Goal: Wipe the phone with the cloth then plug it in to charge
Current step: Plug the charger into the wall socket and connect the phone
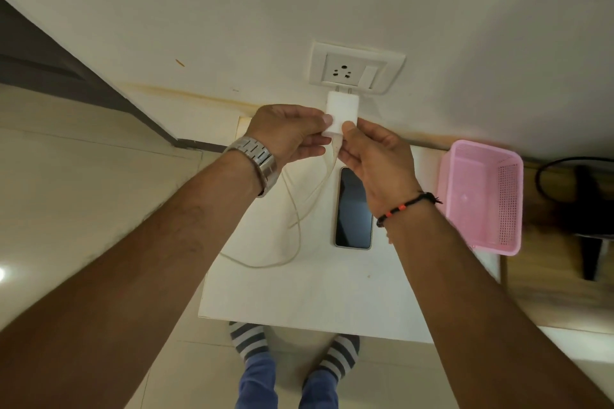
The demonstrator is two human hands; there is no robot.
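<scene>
Both hands: left hand (288,134) and right hand (372,156) have fingers clamped on the charger (342,113), prongs aimed at the socket (342,71).
Phone (354,209): flat on the surface (315,292), awaiting the cable (295,209).

No legible txt, brand, no. or sign on any item: charger adapter (341,112), wall socket plate (357,67), phone (353,209) (screen dark), pink basket (481,196), wristwatch (254,159).

Phone (353,209): 1. Charger (341,113): 1. Cable (299,209): 1. Socket (357,68): 1. Basket (481,196): 1. Hands: 2, left (289,134), right (375,159). Table (315,302): 1.
</scene>
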